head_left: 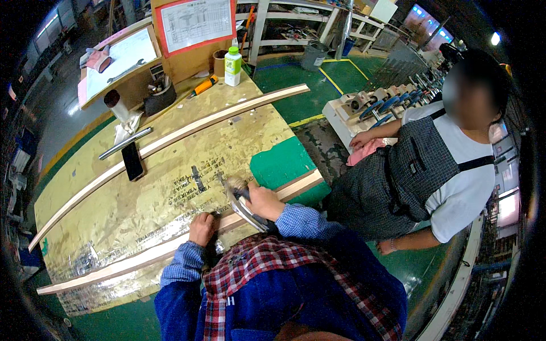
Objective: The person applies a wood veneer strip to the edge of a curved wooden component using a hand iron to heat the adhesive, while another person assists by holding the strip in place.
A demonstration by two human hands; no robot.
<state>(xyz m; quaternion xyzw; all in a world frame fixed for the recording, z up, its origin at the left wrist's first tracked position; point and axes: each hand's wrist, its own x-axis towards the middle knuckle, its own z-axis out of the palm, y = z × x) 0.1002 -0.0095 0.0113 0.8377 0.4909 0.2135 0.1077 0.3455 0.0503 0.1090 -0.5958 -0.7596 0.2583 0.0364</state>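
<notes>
Right hand (265, 203), centre of frame, closing around the dark grip of a hand tool (243, 209); a curved metal part is running down along it towards the lower right, and a rounded tan end is pointing up and left. Exact kind of tool: cannot tell.

Left hand (202, 228) lying just left of it, back up, fingers curling down at the near wooden strip (133, 260). Whether the fingers are pinching anything: cannot tell, undersides hidden.

Near strip running from the lower left to right of centre, passing beneath both hands, its right end lying over a green patch (278, 162) on the worktop (182, 165). Far wooden strip (219, 117) crossing higher up, from left edge to top centre.

Black phone (133, 162) lying across the far strip, left of centre; metal rod (125, 143) resting just beyond it. Upper part of worktop: yellow cutter (205, 86) lying near a white bottle (232, 71) with a green cap, bottle standing upright.

Right side of frame: co-worker (412, 165) in a dark checked apron standing beside the worktop, one hand resting near a pink cloth (365, 152).
</notes>
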